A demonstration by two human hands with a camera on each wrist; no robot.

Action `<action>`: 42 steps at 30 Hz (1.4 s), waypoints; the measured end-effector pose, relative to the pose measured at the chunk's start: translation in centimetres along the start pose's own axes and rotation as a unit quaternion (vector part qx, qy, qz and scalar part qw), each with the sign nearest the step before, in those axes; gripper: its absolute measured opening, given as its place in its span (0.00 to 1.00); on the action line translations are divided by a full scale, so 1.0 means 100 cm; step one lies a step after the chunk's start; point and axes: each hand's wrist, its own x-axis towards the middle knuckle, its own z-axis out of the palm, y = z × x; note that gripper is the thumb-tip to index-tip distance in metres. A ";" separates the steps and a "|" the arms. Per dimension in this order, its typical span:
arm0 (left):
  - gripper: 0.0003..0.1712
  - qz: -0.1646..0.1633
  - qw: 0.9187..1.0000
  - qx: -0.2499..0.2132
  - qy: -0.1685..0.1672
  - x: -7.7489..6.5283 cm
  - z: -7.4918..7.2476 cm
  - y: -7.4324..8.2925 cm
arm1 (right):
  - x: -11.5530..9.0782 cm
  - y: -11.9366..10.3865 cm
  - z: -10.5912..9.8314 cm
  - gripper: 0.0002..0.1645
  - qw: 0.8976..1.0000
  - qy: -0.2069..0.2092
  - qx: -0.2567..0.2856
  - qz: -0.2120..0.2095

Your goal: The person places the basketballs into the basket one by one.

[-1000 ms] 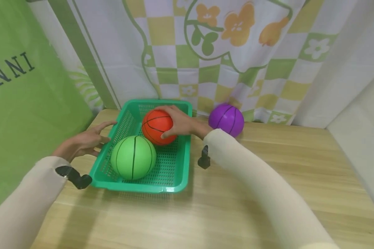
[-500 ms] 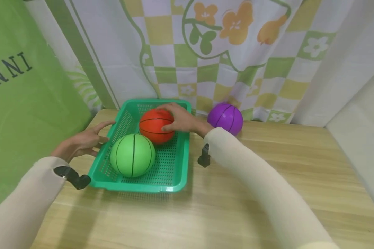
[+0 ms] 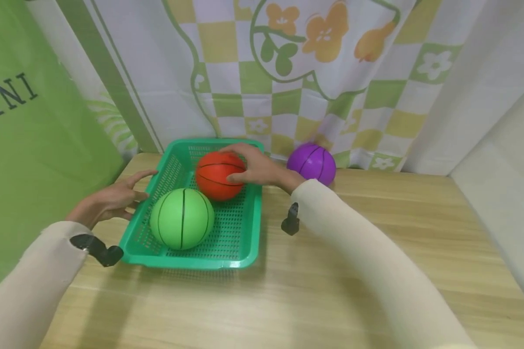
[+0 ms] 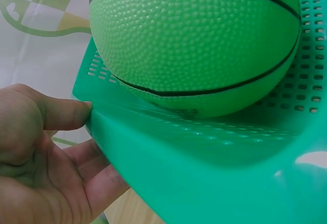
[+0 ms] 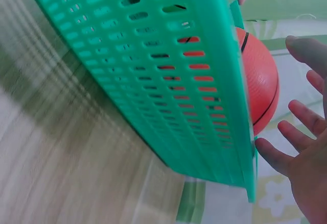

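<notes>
Green basket [image 3: 183,262] left of centre: the left hand [image 3: 115,198] touches its rim [image 3: 133,233], fingers spread; the right hand [image 3: 259,166], spread too, overhangs the red ball [image 3: 216,179]; tabletop [image 3: 419,213] stretches lower right.

The green ball [image 3: 182,220], the red ball [image 3: 218,182] and the purple ball [image 3: 306,161] bore black lines, and the basket [image 3: 188,261] was bluish green. The table [image 3: 305,291] showed pale yellow-brown wood grain. The white curtain [image 3: 297,92] carried green and yellow checks with orange flowers, the sleeves [image 3: 373,252] were cream, and the green cloth [image 3: 39,145] had dark lettering.
</notes>
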 end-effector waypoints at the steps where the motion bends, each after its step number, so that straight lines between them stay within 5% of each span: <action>1: 0.45 0.000 1.000 0.002 -0.001 0.000 0.000 0.000 | -0.003 0.000 -0.003 0.40 1.000 0.002 0.008 -0.002; 10: 0.45 -0.002 1.000 0.007 0.002 0.000 -0.001 0.003 | -0.038 0.009 -0.036 0.40 0.999 0.038 0.018 -0.004; 24: 0.45 -0.002 1.000 0.013 -0.003 -0.001 -0.006 -0.001 | -0.081 0.023 -0.068 0.44 0.995 0.088 -0.049 0.028; 37: 0.46 -0.001 1.000 0.013 -0.003 0.000 -0.004 -0.005 | -0.118 0.031 -0.091 0.42 0.995 0.077 0.051 0.049; 42: 0.46 0.001 1.000 0.015 -0.007 0.003 -0.001 -0.002 | -0.137 0.038 -0.098 0.40 0.993 0.097 0.021 0.067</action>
